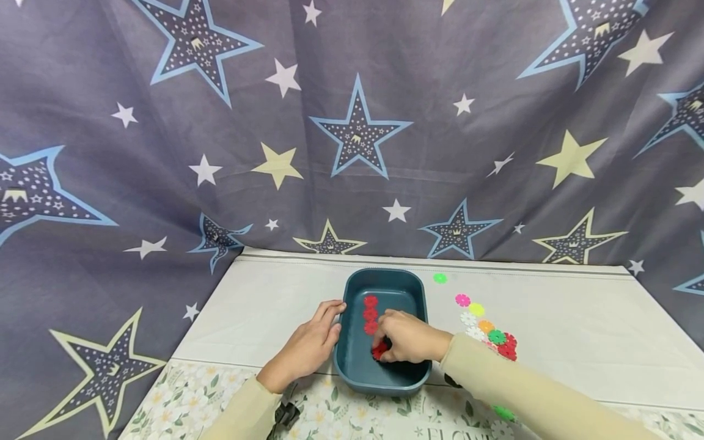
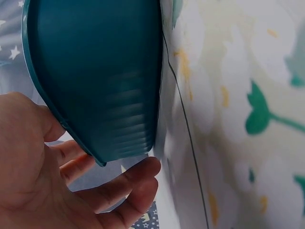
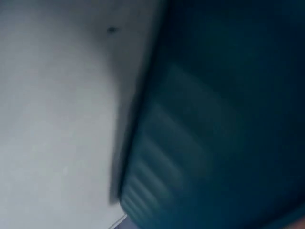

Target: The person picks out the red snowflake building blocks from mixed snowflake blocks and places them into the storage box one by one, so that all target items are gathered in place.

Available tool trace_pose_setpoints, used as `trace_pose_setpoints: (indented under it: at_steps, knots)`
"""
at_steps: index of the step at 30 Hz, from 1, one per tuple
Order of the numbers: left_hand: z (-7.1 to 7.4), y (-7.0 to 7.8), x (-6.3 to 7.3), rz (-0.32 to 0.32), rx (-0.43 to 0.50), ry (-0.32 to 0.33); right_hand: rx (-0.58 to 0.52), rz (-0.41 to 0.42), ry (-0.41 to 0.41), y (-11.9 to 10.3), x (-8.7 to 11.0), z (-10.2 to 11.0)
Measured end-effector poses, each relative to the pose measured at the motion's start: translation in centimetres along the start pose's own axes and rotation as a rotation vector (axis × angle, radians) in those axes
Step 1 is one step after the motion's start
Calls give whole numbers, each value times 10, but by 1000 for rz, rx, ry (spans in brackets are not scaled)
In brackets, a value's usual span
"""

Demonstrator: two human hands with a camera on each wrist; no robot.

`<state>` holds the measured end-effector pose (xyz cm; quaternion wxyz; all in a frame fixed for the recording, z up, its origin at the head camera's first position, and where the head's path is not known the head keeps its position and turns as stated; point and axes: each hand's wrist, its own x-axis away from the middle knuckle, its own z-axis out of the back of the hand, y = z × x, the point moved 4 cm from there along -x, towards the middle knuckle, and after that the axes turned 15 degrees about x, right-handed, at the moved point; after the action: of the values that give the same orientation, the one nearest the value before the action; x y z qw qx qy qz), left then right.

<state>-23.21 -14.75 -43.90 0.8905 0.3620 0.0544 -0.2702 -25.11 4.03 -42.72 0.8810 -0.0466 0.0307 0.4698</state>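
A dark teal plastic bin (image 1: 342, 366) stands on the table. Inside it, a column of red flower-shaped discs (image 1: 371, 314) lies along the floor. My right hand (image 1: 409, 337) reaches down into the near half and pinches another red disc (image 1: 378, 351), partly hidden by the fingers. At the bin's left side, my left hand (image 1: 309, 345) rests against the rim with fingers loosely extended. The left wrist view has the thumb and fingertips of that hand (image 2: 33, 171) right at the rim. Only the bin's outer wall (image 3: 190, 143) and table show clearly in the right wrist view.
Right of the bin lies a loose cluster of colored flower discs, including orange (image 1: 486, 326), green (image 1: 497, 337) and pink (image 1: 462, 300). A bright green disc (image 1: 440, 278) sits farther back. Near the right sleeve is another green disc (image 1: 503, 413). A star-patterned curtain (image 1: 352, 201) hangs behind the table.
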Motion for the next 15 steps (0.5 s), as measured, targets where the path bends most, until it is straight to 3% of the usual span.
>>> trace_pose_setpoints:
  at_steps: [15]
  knots:
    - [0,0,0,-18,6,3,9,-22,25,1,-1,-12]
